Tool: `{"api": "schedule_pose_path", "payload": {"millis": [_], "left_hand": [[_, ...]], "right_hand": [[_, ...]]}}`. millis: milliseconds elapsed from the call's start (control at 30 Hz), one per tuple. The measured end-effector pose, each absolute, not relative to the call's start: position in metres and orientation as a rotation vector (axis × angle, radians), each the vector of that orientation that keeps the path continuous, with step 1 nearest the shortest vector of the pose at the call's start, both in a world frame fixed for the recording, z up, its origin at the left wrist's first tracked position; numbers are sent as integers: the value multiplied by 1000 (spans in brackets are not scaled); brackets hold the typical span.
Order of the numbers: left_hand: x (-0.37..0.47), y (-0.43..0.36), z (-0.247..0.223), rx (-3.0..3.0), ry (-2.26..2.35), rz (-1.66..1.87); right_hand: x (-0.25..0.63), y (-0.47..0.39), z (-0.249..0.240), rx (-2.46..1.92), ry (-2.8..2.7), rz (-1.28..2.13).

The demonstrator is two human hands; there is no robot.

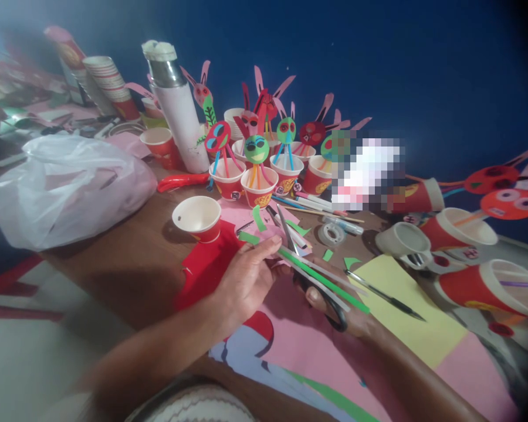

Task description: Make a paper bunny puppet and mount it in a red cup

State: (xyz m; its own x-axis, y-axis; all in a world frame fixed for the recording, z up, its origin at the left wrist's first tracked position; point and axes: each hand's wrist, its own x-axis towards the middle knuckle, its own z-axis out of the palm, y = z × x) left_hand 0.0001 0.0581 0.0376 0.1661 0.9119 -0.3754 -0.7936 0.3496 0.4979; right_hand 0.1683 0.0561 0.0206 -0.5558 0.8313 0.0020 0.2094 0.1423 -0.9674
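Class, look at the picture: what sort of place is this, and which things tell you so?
Probably a craft table at a paper-craft workshop. Finished paper-cup puppets stand in rows, coloured paper sheets cover the table, and the right hand works scissors while the left hand holds paper.

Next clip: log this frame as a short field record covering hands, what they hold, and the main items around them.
left hand: grips pink paper piece with green paper strip
right hand: fingers in scissors, blades at the paper
surface: brown table, pink sheet and yellow sheet under the hands
nearby: empty red paper cup, tape roll, black pen
behind: cups with paper faces on straws, white plastic bag
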Motion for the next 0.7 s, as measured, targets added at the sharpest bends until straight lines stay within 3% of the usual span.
{"api": "schedule_pose_path", "payload": {"millis": [700], "left_hand": [[-2, 60, 38, 202, 687, 1199]], "right_hand": [[170, 57, 17, -983, -1814, 1499]]}}
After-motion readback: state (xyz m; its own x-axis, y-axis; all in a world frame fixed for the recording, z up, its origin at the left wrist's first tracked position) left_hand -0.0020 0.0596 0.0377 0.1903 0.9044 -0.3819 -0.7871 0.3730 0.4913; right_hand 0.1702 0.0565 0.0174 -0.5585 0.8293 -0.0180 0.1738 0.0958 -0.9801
